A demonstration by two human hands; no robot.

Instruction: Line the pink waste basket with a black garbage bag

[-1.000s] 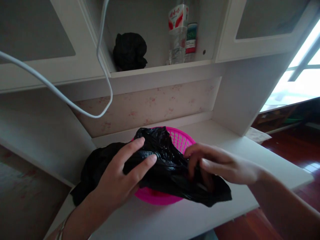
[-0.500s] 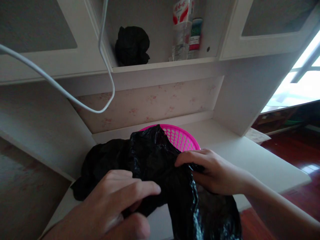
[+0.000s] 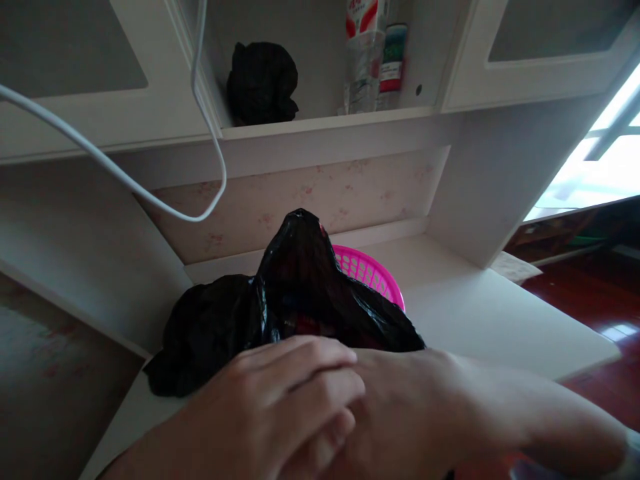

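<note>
Head view shows both hands drawn closer than a moment ago, left hand overlapping right hand, fingers' grip unclear, while the black plastic bag now peaks above the pink basket on the table.

I see the plastic bag over the basket on the bench, behind my hands, with a bottle on the shelf above.
</note>
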